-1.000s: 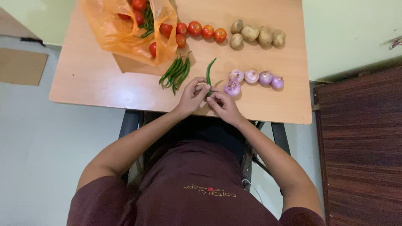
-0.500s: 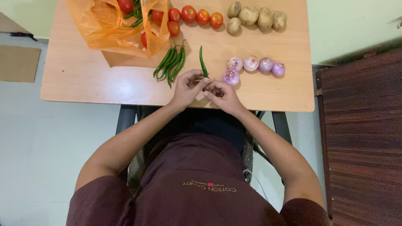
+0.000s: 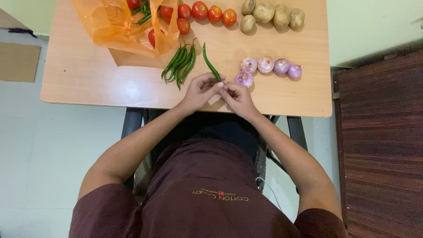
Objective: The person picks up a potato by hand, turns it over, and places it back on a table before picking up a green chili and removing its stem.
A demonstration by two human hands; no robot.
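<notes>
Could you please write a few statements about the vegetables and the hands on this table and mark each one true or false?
1. Both hands, the left hand and the right hand, meet at the near end of a single green chilli. True.
2. The onions lie inside the orange plastic bag. False: they lie bare on the table, to the right of the hands.
3. A bunch of green chillies lies on the table just left of the single one. True.
4. The potatoes sit at the table's near edge. False: they are at the far edge, right of the tomatoes.
5. There are five onions. True.
</notes>
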